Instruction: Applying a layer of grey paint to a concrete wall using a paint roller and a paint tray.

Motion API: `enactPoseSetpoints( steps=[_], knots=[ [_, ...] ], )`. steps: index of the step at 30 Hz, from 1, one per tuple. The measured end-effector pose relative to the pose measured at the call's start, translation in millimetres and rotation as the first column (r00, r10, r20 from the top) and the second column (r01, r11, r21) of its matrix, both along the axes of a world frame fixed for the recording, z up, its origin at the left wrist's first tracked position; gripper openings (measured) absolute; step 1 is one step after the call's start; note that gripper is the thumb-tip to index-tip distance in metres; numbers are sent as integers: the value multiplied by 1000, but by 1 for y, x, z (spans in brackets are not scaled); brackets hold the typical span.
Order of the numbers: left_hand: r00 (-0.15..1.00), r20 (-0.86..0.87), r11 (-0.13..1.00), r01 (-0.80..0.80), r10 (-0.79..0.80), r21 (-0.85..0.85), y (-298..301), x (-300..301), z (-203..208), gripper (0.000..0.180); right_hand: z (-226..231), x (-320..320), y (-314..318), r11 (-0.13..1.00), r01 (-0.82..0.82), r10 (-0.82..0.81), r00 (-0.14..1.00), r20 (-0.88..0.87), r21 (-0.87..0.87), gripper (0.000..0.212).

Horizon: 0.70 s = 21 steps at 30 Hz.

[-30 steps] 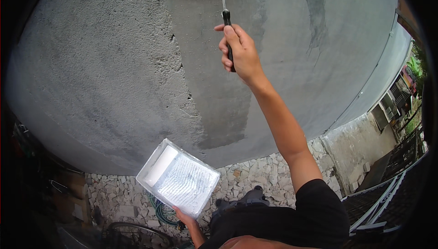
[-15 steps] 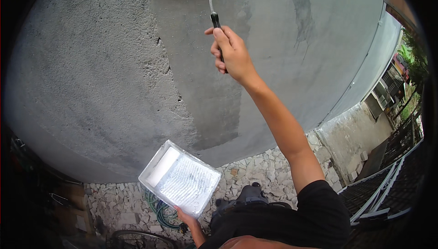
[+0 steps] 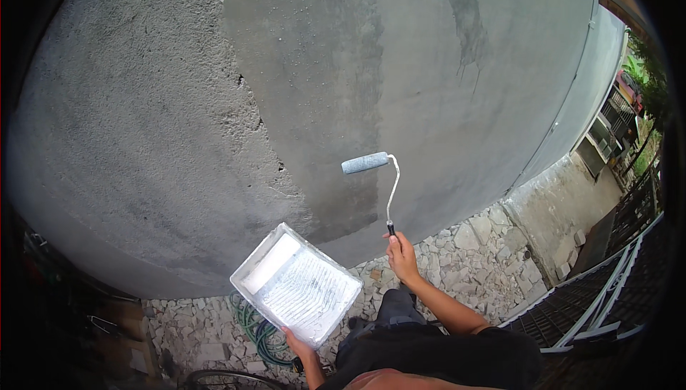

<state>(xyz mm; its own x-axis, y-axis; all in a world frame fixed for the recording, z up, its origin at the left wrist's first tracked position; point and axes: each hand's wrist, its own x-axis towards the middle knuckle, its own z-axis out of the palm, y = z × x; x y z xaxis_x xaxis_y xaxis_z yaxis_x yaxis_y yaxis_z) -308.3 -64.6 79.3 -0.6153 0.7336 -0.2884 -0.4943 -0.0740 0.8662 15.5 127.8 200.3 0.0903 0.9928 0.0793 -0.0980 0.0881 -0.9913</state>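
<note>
My right hand (image 3: 402, 255) is closed around the black handle of a paint roller (image 3: 364, 163). The roller's bluish-grey sleeve sits at the end of a bent, paint-coated wire frame, in front of the wall. With my left hand (image 3: 299, 344) I grip the near edge of a paint tray (image 3: 314, 286). White paint fills the tray's deep end, and its ribbed slope is smeared with white. Ahead rises a grey wall (image 3: 443, 140), with rough plaster on the left and a smoother surface on the right. A darker, damp-looking band runs down its middle.
Broken stone paving (image 3: 468, 258) covers the ground along the wall's foot. A coiled green hose (image 3: 261, 340) lies beneath the tray. Metal railings (image 3: 607, 297) stand at the right, beside a concrete ledge (image 3: 564, 204). Part of a wheel (image 3: 232, 376) shows at the lower left.
My right hand has come down from high on the wall, bringing the whole roller into view. The tray has shifted slightly right in the picture, still in my left hand.
</note>
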Motion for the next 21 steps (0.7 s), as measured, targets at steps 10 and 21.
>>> enactPoseSetpoints(
  steps=[10, 21],
  knots=[
    [1000, 24, 998, 2, 0, -59, 7, -13, -13, 86, 121, -6, 63, 984, -14, 30, 996, -87, 178, 37],
    [1000, 8, 1000, 9, -9, -30, 15, -1, 1, 86, 383, 2, 157, 845, 4, -30, 999, 39, 535, 47]
  ],
)
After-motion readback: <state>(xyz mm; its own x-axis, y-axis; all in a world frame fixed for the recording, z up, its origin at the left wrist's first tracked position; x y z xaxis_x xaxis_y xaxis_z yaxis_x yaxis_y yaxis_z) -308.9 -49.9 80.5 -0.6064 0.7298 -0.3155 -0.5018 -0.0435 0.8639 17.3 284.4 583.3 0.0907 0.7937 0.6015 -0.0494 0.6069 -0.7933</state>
